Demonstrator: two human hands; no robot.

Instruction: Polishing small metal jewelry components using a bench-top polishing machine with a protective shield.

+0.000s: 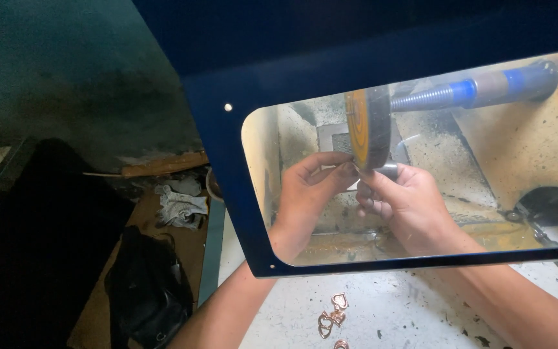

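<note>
Behind a clear shield in a dark blue frame (234, 168), a yellow-faced buffing wheel (368, 126) sits on a threaded shaft with a blue sleeve (466, 92). My left hand (308, 190) and my right hand (405, 205) meet at the wheel's lower edge, pinching a small metal piece (358, 176) against it; the piece is mostly hidden by my fingers. Below the shield, a few copper heart-shaped pendants (332, 315) lie on the white bench top (395, 310).
The wheel housing's yellowish walls (537, 148) surround the wheel. A black round object (553, 205) sits at the right. To the left, lower down, lie a crumpled grey rag (181, 207), a wooden strip (165, 165) and a black bag (146, 287).
</note>
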